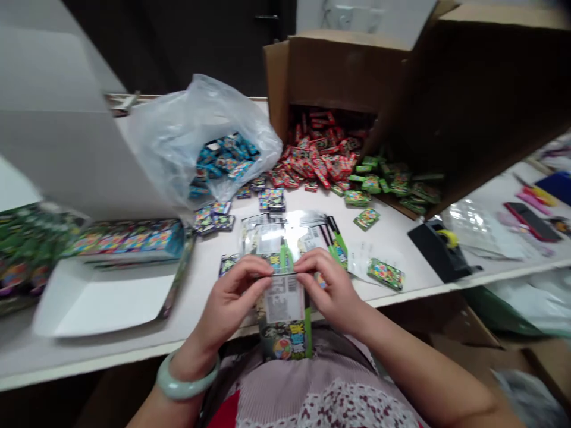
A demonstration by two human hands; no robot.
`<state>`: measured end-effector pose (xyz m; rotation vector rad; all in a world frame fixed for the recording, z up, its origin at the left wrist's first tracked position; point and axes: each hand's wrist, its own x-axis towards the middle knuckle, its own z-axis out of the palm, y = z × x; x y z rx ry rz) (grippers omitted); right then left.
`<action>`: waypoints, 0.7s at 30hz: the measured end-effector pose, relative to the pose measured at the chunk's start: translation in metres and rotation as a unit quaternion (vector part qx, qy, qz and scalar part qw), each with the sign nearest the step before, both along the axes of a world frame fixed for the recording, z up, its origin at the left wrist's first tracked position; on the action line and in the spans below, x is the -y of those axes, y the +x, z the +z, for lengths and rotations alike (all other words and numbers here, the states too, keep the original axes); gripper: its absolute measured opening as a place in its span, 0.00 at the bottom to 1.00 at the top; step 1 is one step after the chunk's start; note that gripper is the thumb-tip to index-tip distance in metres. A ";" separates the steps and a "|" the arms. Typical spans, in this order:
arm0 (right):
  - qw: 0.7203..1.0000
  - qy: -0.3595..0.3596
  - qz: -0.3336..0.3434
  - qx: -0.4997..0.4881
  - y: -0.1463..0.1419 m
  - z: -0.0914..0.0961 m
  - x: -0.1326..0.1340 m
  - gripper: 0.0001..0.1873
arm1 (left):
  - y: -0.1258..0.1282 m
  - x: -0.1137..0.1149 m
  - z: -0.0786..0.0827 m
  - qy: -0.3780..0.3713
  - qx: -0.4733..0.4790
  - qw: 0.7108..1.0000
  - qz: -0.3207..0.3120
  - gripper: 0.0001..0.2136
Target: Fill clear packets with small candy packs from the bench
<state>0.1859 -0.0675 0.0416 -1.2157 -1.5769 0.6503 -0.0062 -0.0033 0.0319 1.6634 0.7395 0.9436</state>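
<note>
Pinching, left hand: thumb and forefinger closed on the top left edge of the printed packet; other fingers curled.
Left forearm: rises from lower left, angled inward; pale green bangle at wrist.
Printed packet: between the hands, hanging from the fingertips at the front edge of the table, before the apron.
Right hand: thumb and fingers gripping the top right edge.
Right forearm: slants in from lower right.
</note>
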 end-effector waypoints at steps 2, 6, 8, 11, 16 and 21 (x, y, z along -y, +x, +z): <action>0.998 -0.036 0.030 -0.033 0.008 -0.002 -0.004 0.05 | 0.001 -0.004 -0.003 0.011 -0.013 1.000 0.013 0.03; 0.984 -0.152 0.001 -0.090 0.072 -0.022 -0.017 0.16 | -0.001 -0.013 -0.012 0.026 -0.050 0.997 0.060 0.02; 0.967 -0.185 -0.172 0.005 0.121 -0.036 -0.020 0.12 | -0.003 -0.016 -0.016 0.029 -0.057 0.996 0.070 0.03; 0.915 -0.249 -0.284 0.142 0.181 -0.054 -0.019 0.06 | -0.004 -0.015 -0.019 0.032 -0.057 0.995 0.076 0.04; 0.901 -0.308 -0.263 0.154 0.206 -0.072 -0.015 0.00 | 0.001 -0.014 -0.017 0.027 -0.069 0.994 0.083 0.05; 0.903 -0.354 -0.227 0.083 0.211 -0.062 -0.004 0.06 | 0.003 -0.015 -0.014 0.026 -0.060 0.995 0.071 0.03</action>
